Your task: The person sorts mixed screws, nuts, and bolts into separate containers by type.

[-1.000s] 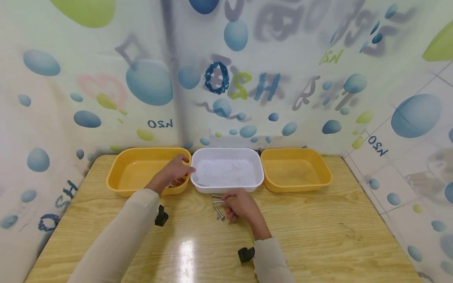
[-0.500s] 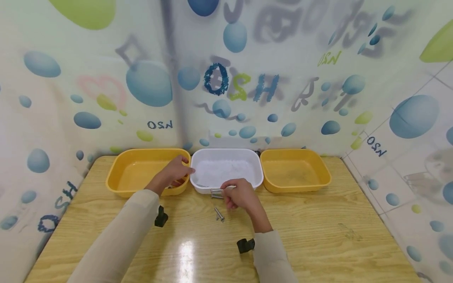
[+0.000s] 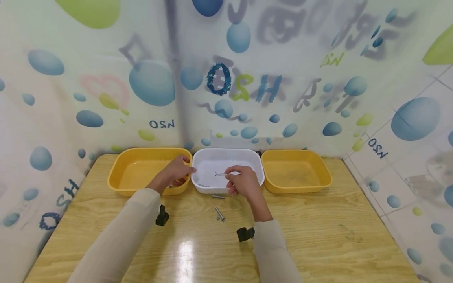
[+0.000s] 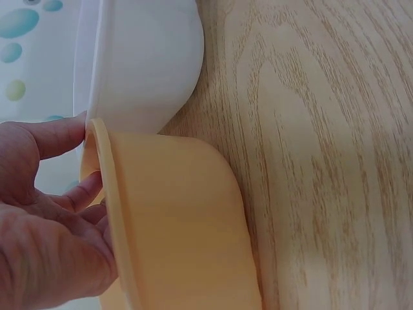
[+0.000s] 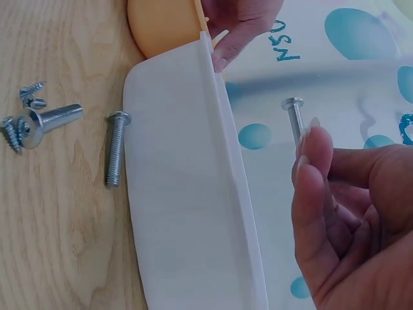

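My right hand pinches a silver machine screw by its shank between thumb and fingertips, above the white bin; its round head points left. My left hand grips the adjoining rims, with the thumb at the white bin's rim and fingers inside the left yellow bin. Something small and shiny shows below those fingers, mostly hidden. Another machine screw lies on the table by the white bin's front wall. Nearer me is a thicker machine screw with small pointed screws around its head.
A second yellow bin stands right of the white one, so three bins line up along the wall. A thin silver piece lies in the white bin's front left corner. The wooden table extends towards me.
My right hand has lifted a machine screw off the table and moved it up and away from me, over the white bin. My left hand stays at the rims.
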`<control>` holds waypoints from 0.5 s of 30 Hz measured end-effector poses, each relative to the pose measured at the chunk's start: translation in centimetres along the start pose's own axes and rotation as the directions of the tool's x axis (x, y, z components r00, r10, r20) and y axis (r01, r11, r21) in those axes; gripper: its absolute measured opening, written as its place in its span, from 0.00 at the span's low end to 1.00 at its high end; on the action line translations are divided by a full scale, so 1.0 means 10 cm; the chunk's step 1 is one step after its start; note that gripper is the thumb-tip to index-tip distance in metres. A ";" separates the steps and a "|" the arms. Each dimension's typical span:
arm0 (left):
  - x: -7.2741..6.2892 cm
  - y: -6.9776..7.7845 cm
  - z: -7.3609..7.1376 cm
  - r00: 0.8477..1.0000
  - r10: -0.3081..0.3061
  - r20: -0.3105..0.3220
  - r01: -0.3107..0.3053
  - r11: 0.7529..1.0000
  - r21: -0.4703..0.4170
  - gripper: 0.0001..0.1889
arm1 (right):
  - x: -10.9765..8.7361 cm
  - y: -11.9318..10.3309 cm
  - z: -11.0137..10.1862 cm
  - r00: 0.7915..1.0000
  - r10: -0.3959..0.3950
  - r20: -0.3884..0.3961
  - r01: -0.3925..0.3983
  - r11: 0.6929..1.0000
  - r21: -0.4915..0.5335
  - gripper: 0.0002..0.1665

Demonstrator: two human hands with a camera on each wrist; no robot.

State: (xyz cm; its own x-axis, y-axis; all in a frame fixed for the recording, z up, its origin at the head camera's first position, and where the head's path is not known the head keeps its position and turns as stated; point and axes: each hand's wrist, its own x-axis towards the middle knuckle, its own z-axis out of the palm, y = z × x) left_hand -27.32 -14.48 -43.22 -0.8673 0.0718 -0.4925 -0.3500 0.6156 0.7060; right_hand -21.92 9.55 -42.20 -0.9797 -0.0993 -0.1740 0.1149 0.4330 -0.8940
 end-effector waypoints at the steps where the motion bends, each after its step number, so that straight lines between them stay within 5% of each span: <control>1: 0.00 0.00 0.00 1.000 -0.001 0.000 0.001 1.000 0.002 0.29 | 0.01 0.00 0.00 1.000 0.012 -0.010 -0.012 1.000 0.008 0.08; 15: 0.01 -0.04 -0.01 1.000 0.017 -0.003 -0.017 1.000 0.012 0.29 | 0.11 -0.01 0.03 0.996 0.047 -0.075 -0.041 0.996 0.077 0.12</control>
State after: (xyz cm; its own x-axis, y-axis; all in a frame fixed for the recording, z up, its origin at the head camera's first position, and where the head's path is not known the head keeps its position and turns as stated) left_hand -27.31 -14.74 -43.49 -0.8742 0.0801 -0.4790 -0.3307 0.6241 0.7079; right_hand -23.00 9.10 -42.41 -0.9828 -0.0117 -0.1845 0.1674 0.3669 -0.9151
